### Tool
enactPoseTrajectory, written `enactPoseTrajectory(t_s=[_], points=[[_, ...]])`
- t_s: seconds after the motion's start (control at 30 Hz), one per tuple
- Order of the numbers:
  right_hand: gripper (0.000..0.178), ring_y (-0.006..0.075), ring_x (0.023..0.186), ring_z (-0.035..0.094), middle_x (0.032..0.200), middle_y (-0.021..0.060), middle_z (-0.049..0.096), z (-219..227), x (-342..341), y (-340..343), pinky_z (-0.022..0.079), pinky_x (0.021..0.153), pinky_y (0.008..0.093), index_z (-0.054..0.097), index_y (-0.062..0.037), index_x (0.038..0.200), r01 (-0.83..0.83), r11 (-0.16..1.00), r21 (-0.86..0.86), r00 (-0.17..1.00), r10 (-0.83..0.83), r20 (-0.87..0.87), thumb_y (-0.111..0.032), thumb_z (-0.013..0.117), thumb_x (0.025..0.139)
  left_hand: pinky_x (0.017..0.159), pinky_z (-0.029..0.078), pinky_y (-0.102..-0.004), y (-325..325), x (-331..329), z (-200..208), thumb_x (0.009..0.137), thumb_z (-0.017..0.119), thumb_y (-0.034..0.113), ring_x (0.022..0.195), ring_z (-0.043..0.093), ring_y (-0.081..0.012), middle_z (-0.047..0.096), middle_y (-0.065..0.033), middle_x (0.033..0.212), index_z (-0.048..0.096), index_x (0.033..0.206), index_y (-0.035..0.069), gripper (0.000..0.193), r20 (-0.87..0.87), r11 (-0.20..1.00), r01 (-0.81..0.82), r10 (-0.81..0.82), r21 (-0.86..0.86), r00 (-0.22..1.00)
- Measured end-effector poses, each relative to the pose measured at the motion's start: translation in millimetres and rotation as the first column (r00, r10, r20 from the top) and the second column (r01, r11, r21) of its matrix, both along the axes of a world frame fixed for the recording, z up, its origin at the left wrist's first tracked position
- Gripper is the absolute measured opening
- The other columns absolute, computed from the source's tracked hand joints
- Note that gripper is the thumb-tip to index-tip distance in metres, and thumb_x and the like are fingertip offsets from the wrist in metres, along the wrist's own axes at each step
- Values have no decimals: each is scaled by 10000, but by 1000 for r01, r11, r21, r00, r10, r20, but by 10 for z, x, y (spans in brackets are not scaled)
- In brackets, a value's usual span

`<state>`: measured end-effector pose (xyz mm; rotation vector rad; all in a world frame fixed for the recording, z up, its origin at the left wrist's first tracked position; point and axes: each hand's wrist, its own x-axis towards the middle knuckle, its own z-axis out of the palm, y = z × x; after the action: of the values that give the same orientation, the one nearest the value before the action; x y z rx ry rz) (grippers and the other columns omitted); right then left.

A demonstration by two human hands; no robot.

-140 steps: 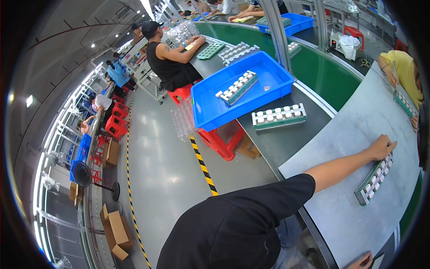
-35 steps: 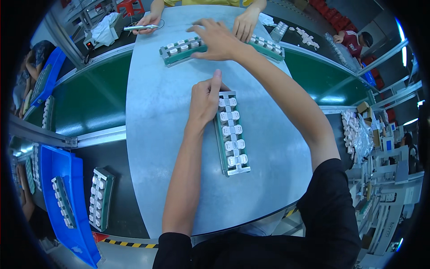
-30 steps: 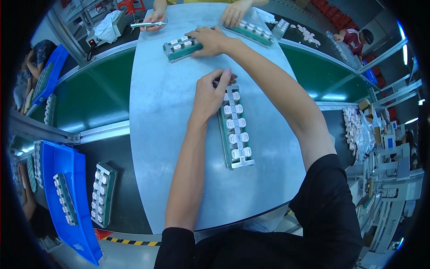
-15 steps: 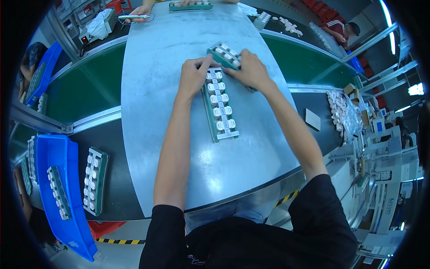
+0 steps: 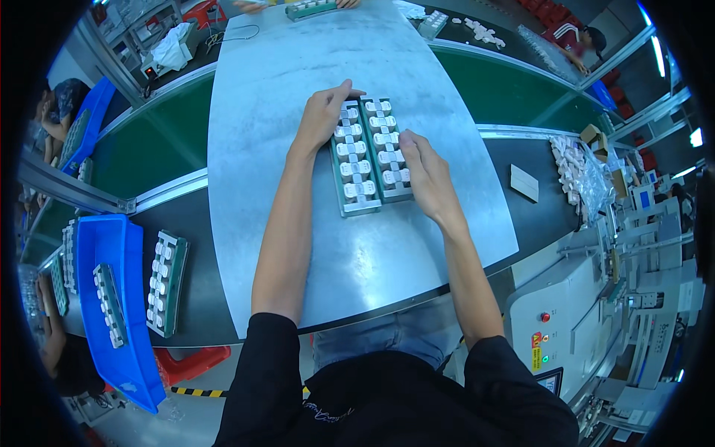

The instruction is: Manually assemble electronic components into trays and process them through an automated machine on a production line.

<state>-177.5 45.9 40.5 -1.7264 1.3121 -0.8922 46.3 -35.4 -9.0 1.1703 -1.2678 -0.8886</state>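
Note:
Two long green racks lie side by side on the metal table, each with a row of white rounded pieces under a clear or silvery bar. My left hand is closed round the far left edge of the left rack, its fingertips partly hidden by the rack. My right hand grips the outer side of the right rack, thumb along its edge and other fingers mostly out of sight. The right rack sits slightly farther from me, and the two long sides seem to touch or nearly touch.
A blue bin at the left holds one similar rack, with another rack beside it. On the right ledge lie a pale flat block and bagged pieces. Another person's hands hold a green rack at the table's far end.
The right rack, earlier slanted beyond the left one's far end, has turned and come nearer to lie alongside it. My right hand moved toward me with it; the left rack shifted slightly left and away.

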Motion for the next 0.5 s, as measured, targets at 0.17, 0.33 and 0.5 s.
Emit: enactPoseTrajectory(t_s=[0.17, 0.33, 0.5], points=[[721, 361, 1117, 597, 1207, 310, 599, -129, 29, 278, 445, 992, 417, 461, 65, 1396, 32, 999, -35, 994, -29, 102, -527, 508, 987, 795, 492, -273, 139, 52, 106, 1019, 433, 427, 779, 663, -167, 738, -122, 885, 751, 1024, -35, 561, -23, 999, 39, -39, 5, 999], [851, 345, 1156, 554, 1243, 277, 551, -355, -51, 484, 433, 1025, 422, 386, 63, 1445, -85, 987, -135, 978, 108, 180, -400, 767, 841, 813, 501, -273, 427, 117, 185, 1021, 421, 433, 801, 671, -170, 738, -140, 900, 747, 1016, -59, 590, 22, 999, 32, -32, 19, 999], [1220, 335, 1196, 526, 1348, 225, 503, -258, -218, 609, 431, 1040, 428, 290, -22, 1525, -276, 932, -237, 961, 273, -46, -369, 950, 559, 854, 502, -285, 673, 221, 153, 1023, 370, 447, 844, 684, -202, 737, -180, 942, 741, 988, -89, 653, -15, 999, -40, 40, 28, 999]])
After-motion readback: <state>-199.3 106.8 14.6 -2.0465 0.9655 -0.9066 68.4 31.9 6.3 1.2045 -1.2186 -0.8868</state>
